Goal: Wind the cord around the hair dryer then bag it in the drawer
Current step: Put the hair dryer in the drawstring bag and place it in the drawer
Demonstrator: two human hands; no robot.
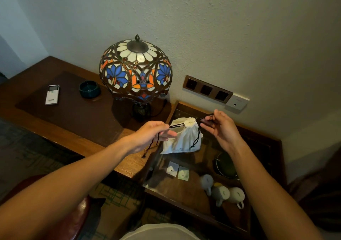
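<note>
— Over on the far left of the wooden desk [77, 138], what sits on the dark mat [77, 107]?

— White remote control [52, 94], lying flat; just to its right a dark green ashtray [89, 89], apart from it; next along, a stained-glass lamp [136, 68] with blue and orange flowers on its dome, standing against the wall.

— And the hands?

— Both are raised in front of the lamp's base; the left hand [150, 135] is pinched on a dark drawstring [176, 126] running from the bag's neck, with the loose end of the cord dangling below the palm; the other fingers are spread rather than curled.

— Where is the bag itself?

— White cloth bag [181, 138], hanging between the two hands above the open drawer [193, 190]; its mouth is cinched into a small gathered knot at the top; the hair dryer cannot be seen, so I cannot tell from this view whether it is inside.

— The right side?

— Right hand [220, 127] grips the other drawstring between thumb and fingertips, pulling it away from the bag; a loop of that cord hangs down over the cloth; behind it, on the wall, a brown socket panel [207, 89]; lower in the drawer, two small paper packets [178, 170], and further right three pale mugs [223, 191] beside a dark round dish [226, 164].
</note>
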